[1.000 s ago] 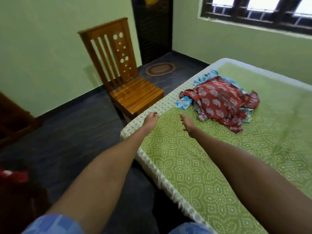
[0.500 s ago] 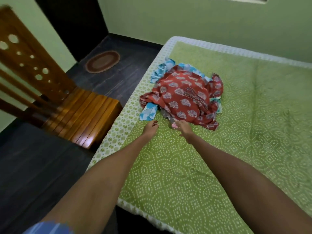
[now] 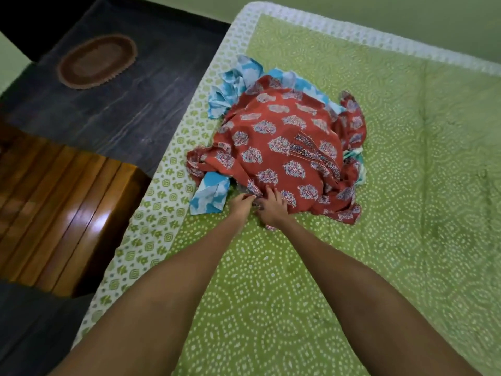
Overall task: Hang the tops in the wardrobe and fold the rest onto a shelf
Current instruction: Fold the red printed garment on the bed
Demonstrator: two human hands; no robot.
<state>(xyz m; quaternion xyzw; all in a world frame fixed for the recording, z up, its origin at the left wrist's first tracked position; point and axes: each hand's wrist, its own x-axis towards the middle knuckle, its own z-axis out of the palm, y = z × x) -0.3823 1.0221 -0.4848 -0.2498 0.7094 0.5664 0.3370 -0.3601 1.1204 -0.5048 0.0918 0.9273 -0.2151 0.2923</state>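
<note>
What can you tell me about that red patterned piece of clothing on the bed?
The red garment is thin, soft-looking cloth printed with pale blue-and-white motifs, with a darker patterned trim strip running across it. It lies crumpled on top of a heap, over blue-and-white cloth that pokes out around it, on the green bedspread near the bed's edge. The left hand and right hand touch its near hem; how firmly they grip is unclear.
</note>
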